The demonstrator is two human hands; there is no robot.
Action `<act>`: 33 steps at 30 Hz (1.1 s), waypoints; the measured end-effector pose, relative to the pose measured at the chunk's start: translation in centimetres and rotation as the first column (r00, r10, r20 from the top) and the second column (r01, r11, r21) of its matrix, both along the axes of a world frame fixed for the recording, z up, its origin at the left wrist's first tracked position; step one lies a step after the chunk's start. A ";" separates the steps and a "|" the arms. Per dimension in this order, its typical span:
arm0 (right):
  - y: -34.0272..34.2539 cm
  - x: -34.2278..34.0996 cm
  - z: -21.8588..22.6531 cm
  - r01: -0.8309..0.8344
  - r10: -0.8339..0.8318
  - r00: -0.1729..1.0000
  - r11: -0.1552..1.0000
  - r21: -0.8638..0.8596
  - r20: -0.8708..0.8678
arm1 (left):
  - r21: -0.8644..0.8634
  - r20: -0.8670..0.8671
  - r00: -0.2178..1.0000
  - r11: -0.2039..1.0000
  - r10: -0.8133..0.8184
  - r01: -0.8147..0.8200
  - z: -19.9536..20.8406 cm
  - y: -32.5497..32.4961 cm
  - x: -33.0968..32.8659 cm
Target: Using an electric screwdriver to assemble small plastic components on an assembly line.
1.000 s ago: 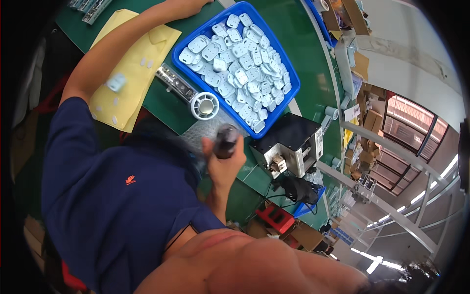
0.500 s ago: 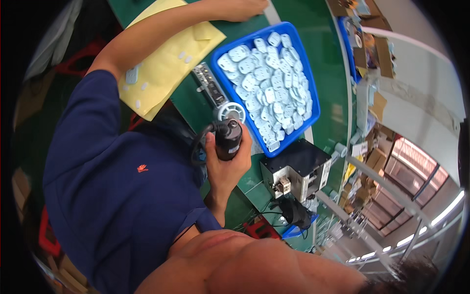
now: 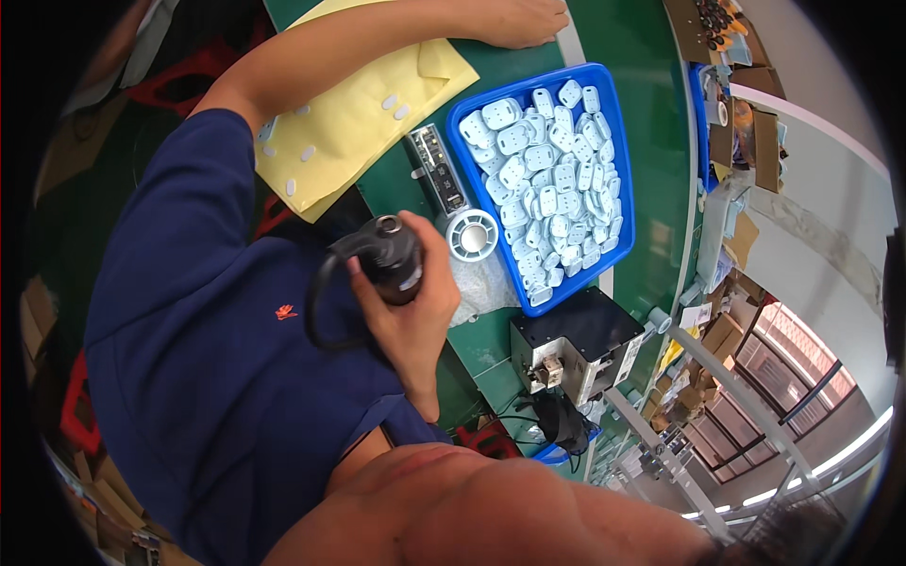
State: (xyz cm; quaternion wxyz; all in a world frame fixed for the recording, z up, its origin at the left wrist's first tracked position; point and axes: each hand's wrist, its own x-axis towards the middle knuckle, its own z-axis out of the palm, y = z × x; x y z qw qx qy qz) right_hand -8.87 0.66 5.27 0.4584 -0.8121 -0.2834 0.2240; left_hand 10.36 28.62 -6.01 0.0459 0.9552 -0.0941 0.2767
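In my right hand (image 3: 415,292) is a black cylindrical corded tool (image 3: 392,259), held close to my chest, with a metal tip at its upper end. Its cord loops down beside my shirt. My left arm reaches over a yellow sheet (image 3: 363,118) dotted with small pale oval pieces. At the top edge, my left hand (image 3: 519,24) rests by the table with its fingers curled, and whatever they hold is hidden. A blue tray (image 3: 618,104) is heaped with light-blue plastic housings (image 3: 557,179). Between tray and right hand lies a round white spoked part (image 3: 472,236).
A narrow metal box with exposed electronics (image 3: 437,170) lies along the tray. Clear plastic wrap (image 3: 486,283) sits under the round part. Beyond the tray's lower end stands a black-topped metal machine (image 3: 580,335), with a black bag-like item and cables (image 3: 562,424) beside it.
My right hand has drawn the black tool back from the round white part toward my chest, uncovering that part. The whole view has shifted a little. My left hand stays near the table's far side.
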 end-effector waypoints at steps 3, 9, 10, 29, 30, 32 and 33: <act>0.0 -0.1 -0.3 -0.027 0.028 0.999 0.999 0.022 -0.017 | -0.051 0.017 1.000 0.999 0.015 -0.014 0.3 0.3 -0.1; -1.0 1.3 -0.3 0.120 -0.119 0.992 0.993 0.022 -0.041 | -0.310 0.091 0.994 0.950 0.053 -0.022 0.1 0.4 -0.1; -1.3 1.5 -0.5 0.122 -0.120 0.992 0.991 0.047 -0.044 | -0.334 0.050 0.998 0.942 0.034 -0.015 0.6 0.4 -0.2; -1.9 1.2 -0.5 0.103 -0.103 0.991 0.995 -0.002 -0.086 | -0.254 0.062 0.998 0.966 -0.023 0.038 3.7 -1.2 3.1; -1.7 1.0 -0.5 0.088 -0.089 0.990 0.996 -0.014 -0.108 | -0.243 0.074 0.997 0.970 -0.010 0.028 3.6 -1.0 3.0; -0.1 -0.1 -1.1 -0.006 0.014 0.979 0.999 0.040 -0.204 | -0.248 0.066 0.998 0.969 0.018 -0.001 2.1 -0.1 1.2; 0.8 -0.7 -1.7 -0.082 0.108 0.956 0.991 0.108 -0.271 | -0.246 0.039 0.999 0.969 0.030 -0.020 1.4 0.3 0.3</act>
